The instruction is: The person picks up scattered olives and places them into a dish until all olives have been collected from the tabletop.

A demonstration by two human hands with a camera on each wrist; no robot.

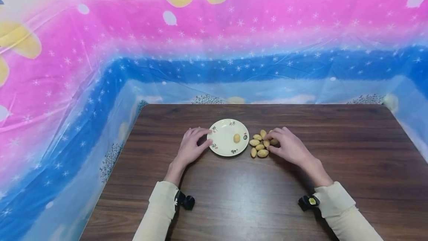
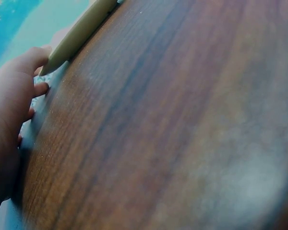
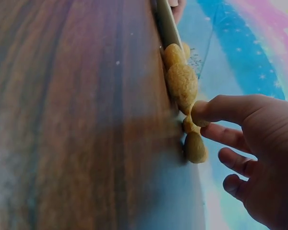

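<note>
A cream plate [image 1: 224,145] with small dark and red marks on its rim lies on the table. On it sits one yellowish, roundish nut-like piece [image 1: 236,138]. My left hand [image 1: 192,146] touches the plate's left rim with thumb and fingers spread. Right of the plate, several oval, tan-yellow nut-like pieces [image 1: 263,153] lie close together. My right hand [image 1: 290,145] reaches over them from the right. Its thumb and forefinger pinch one nut-like piece [image 3: 200,112] in the right wrist view. That hand hides part of the pile.
The dark wood-grain table [image 1: 234,196] reaches back to a pink and blue patterned cloth [image 1: 214,66] hung around it. Black wrist cameras [image 1: 309,202] sit at both cream sleeves [image 1: 337,200].
</note>
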